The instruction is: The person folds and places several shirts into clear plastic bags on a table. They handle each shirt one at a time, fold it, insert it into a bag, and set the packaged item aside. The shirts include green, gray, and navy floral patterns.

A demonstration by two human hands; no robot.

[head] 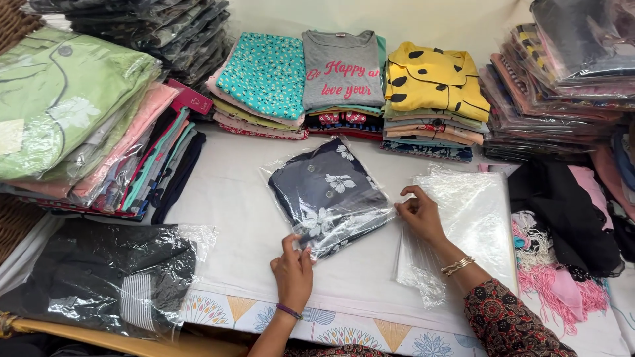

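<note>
Navy folded garment with white flowers, sealed in a clear plastic bag (pixel 329 194), lies tilted on the white table cover (pixel 231 225), centre of the table. Left hand (pixel 293 270) pinches the bag's near corner, thumb on top, fingers curled under the edge. Right hand (pixel 419 213) sits at the bag's right edge, fingertips bent and touching the plastic flap; whether it actually grips the flap or just presses it, can't tell from this angle. Right wrist rests over a stack of empty clear bags (pixel 463 225), just beside the packed one.

Around it: bagged black garment (pixel 106 277) at near left, well apart. Bagged stack topped by a green piece (pixel 59 99) at left. Back row, unbagged folded stacks: teal floral (pixel 264 73), grey printed tee (pixel 342 69), yellow with black spots (pixel 433 79). Bagged stack (pixel 562 79) at far right; loose black and pink clothes (pixel 569 218) below it.
</note>
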